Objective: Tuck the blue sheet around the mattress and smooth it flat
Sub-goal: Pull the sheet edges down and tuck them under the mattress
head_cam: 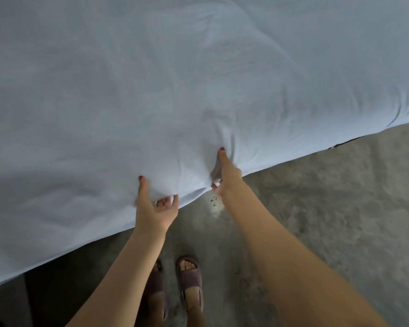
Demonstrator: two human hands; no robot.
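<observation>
I see the blue sheet (pixel 175 79) covering the mattress top, its near edge running diagonally from lower left to upper right. My left hand (pixel 155 206) sits at this edge, thumb on top of the fabric, fingers curled beneath it, pinching the sheet. My right hand (pixel 224 175) grips a bunched fold at the same edge, just beside the left; creases radiate from it. Bare concrete floor (pixel 328 208) lies open along the bed's near side. My sandalled feet (pixel 189 282) stand near the edge.

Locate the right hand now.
Head view, centre-right: the right hand pinches the blue sheet at the mattress's near edge, just right of the left hand, above the concrete floor.
</observation>
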